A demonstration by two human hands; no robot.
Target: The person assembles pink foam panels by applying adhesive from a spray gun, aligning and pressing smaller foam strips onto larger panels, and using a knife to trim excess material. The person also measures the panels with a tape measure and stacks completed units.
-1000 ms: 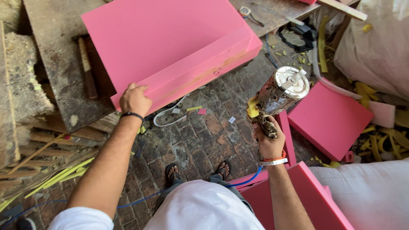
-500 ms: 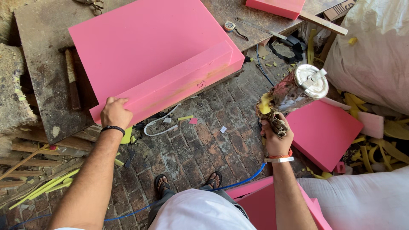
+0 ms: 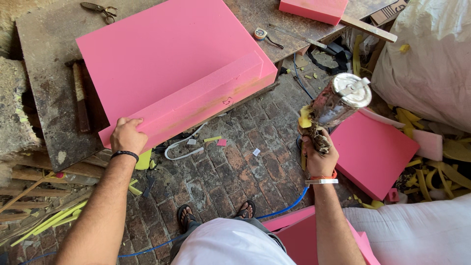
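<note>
- A worn, stained tabletop (image 3: 54, 73) stands over a brick floor (image 3: 221, 172) littered with foam scraps.
- A large pink foam block (image 3: 167, 64) lies on the tabletop, its front edge hanging past the tabletop's edge.
- Scissors (image 3: 98, 10), a hammer (image 3: 78, 93) and a tape measure (image 3: 260, 33) lie on the tabletop.
- The left hand (image 3: 128, 135) is closed over the block's near corner.
- The right hand (image 3: 320, 156) is wrapped around the handle of a glue-crusted spray gun, whose metal canister (image 3: 341, 98) is tilted over the floor; what it contains is hidden.
- A white sack (image 3: 431, 59) bulges at right.
</note>
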